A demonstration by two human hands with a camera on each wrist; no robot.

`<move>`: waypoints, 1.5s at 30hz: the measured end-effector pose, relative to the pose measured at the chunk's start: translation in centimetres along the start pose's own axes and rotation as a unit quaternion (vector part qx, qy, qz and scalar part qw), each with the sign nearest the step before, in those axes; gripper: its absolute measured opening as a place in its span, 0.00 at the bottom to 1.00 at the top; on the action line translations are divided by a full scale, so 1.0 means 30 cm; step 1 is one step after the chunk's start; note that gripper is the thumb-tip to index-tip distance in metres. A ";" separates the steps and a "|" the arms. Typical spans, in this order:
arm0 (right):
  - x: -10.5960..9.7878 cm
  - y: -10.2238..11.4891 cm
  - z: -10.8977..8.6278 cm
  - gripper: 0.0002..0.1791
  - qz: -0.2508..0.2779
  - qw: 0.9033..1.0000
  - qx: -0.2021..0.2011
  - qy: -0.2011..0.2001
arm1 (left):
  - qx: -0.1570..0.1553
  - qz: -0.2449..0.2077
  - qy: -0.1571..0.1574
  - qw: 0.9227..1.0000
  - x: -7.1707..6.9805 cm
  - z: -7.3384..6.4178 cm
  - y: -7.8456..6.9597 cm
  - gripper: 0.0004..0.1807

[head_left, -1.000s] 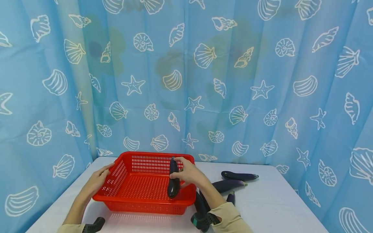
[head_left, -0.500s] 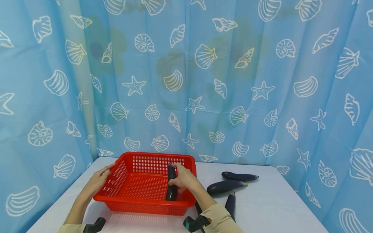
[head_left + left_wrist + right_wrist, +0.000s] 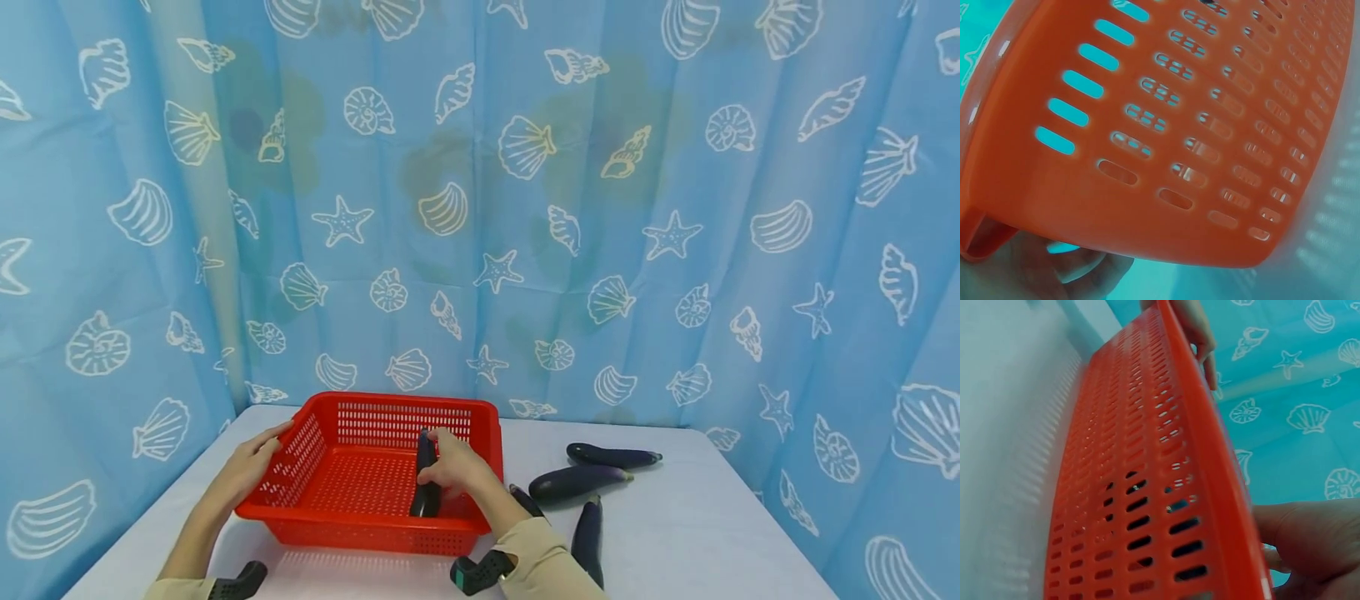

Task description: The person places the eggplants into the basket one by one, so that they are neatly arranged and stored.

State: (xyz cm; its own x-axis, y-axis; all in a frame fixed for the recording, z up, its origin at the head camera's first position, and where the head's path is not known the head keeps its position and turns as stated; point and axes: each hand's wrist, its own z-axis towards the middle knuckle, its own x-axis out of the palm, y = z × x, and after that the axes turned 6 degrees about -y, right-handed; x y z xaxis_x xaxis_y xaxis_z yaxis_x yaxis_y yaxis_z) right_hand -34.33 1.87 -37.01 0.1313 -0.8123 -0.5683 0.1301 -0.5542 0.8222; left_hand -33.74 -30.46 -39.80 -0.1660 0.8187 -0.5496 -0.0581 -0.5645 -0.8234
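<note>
A red perforated plastic basket stands on the white table. My left hand grips its left rim; in the left wrist view, bent fingers show past the basket's edge. Inside the basket, near its right side, my right hand holds a dark purple eggplant between thumb and fingers, lengthwise from front to back. The right wrist view has this hand beyond the red rim, and dark patches show through the wall's slots; its fingertips are mostly hidden there.
Several more eggplants lie on the table right of the basket: one at the back, a thick one, one pointing forward, and another partly hidden behind my right forearm. A blue shell-patterned curtain hangs behind.
My right hand has lowered the eggplant into the basket and shifted it slightly left. More of the eggplants on the table show beside the forearm. My left hand stays at the rim.
</note>
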 end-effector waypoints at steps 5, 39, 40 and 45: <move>0.033 0.001 0.009 0.35 -0.017 1.000 0.018 -0.004 | 0.000 0.000 0.003 1.000 0.000 0.004 0.007 0.28; 0.126 0.003 0.026 0.23 -0.057 0.997 0.056 0.003 | -0.001 0.009 0.001 1.000 -0.001 0.005 0.011 0.28; 0.128 0.003 0.025 0.22 -0.053 0.997 0.060 0.005 | 0.000 0.010 0.001 1.000 -0.001 0.005 0.010 0.28; 0.130 0.004 0.024 0.25 -0.043 0.997 0.069 0.011 | -0.001 0.003 -0.001 1.000 -0.004 0.001 0.007 0.28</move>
State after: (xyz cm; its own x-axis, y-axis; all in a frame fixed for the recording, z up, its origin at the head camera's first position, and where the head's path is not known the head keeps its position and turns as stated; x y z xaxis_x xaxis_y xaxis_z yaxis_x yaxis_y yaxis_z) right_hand -34.50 -1.50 -39.09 0.1476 -0.7578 -0.6355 0.0047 -0.6420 0.7667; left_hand -33.76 -30.68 -39.92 -0.1674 0.8147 -0.5552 -0.0542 -0.5699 -0.8199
